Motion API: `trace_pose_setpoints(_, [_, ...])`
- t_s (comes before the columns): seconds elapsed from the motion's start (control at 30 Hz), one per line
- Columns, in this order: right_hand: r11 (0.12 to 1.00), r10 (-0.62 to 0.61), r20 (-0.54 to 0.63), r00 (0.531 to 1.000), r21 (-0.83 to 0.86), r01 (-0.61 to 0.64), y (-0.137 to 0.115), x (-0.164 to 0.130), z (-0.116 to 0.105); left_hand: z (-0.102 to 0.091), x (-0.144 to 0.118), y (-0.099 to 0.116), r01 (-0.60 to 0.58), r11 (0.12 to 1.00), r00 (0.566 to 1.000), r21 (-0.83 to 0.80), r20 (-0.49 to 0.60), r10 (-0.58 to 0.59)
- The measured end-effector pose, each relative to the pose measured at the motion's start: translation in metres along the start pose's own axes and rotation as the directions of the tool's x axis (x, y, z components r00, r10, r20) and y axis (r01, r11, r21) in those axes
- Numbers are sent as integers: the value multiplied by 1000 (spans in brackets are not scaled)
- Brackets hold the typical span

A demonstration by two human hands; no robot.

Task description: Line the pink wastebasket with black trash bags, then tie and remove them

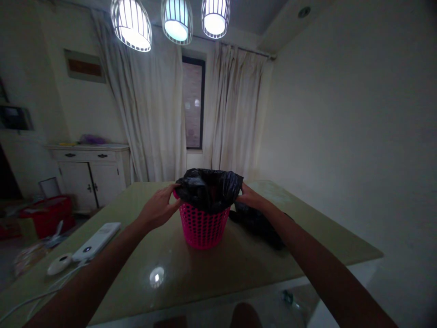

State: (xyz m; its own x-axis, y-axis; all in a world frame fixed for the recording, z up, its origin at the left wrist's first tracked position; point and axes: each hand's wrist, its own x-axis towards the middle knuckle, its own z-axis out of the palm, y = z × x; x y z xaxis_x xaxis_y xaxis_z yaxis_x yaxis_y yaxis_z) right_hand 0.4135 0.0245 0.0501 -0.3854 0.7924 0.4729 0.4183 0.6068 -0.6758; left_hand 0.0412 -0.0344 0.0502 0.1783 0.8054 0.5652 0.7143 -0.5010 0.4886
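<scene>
A pink perforated plastic basket (204,228) stands upright on the table, lined with a black plastic bag (208,200) folded over its rim. My left hand (160,207) grips the bag's edge at the left side of the rim, thumb and fingers closing on it from outside. On the opposite side my right hand (251,198) holds the bag's edge, its fingertips partly hidden by the plastic. More black plastic (261,225) lies on the table behind and below my right forearm.
The greenish, glossy table (136,273) extends to both sides. At its left lie a white power strip (97,240), a small white rounded device (59,263) and white cables (37,297). Behind are a white cabinet (105,177) and curtains (155,114); a wall borders the right.
</scene>
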Motion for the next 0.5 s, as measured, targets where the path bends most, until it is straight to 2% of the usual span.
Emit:
trace_pose_setpoints(0.13, [985,21,-75,997,174,-7,-9,6,2,-1,6,10,135,972,988,-193,-49,-147])
trace_pose_setpoints(0.23, [982,10,-160,987,189,20,-11,17,1,1,17,14,111,914,984,-390,-86,-156])
trace_pose_setpoints(0.33, [997,20,-220,975,-71,-37,-10,34,-4,3,32,17,96,837,985,-539,-72,-159])
trace_pose_setpoints(0.4, [950,13,-220,975,-301,-81,-12,49,-9,6,44,16,88,812,986,-577,-66,-154])
trace_pose_setpoints(0.5, [864,-80,-168,983,-504,-16,-18,75,-15,9,59,9,24,825,988,-565,-113,-105])
